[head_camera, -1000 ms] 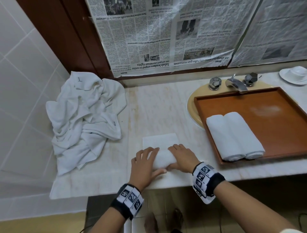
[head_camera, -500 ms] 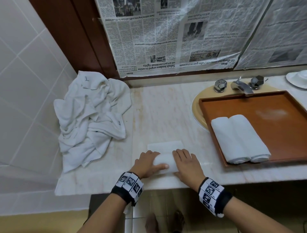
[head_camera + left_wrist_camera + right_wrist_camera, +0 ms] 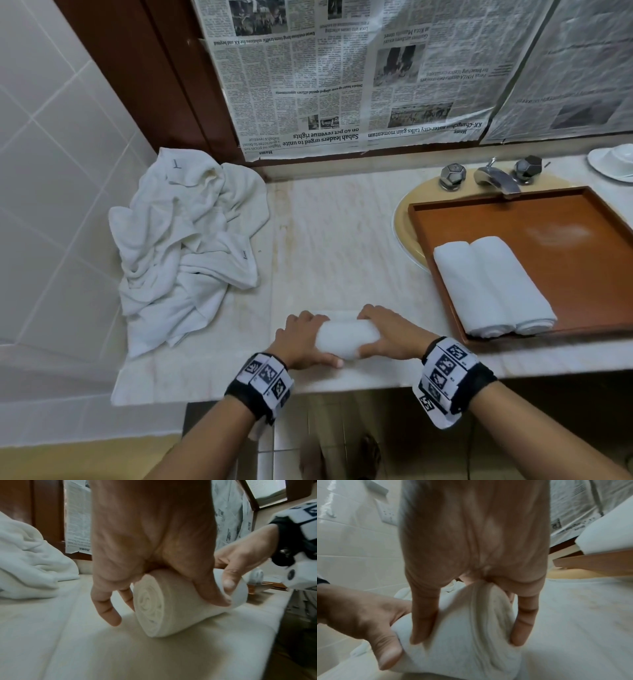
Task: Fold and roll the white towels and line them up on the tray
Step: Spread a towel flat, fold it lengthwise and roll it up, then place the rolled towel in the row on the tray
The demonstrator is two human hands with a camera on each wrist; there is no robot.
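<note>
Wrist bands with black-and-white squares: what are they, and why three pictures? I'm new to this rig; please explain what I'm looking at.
No machine here: a person works with bare hands. The patterned bands carry a camera on each wrist, and a third camera sits on the head. The head view looks down at a marble counter. The two wrist views look along each hand at its fingers.

The left hand and right hand grip the two ends of a rolled white towel lying on the counter; the left wrist view shows its spiral end.

To the left lies a pile of unfolded towels. To the right a wooden tray sits over the sink and holds two finished rolls side by side.
</note>
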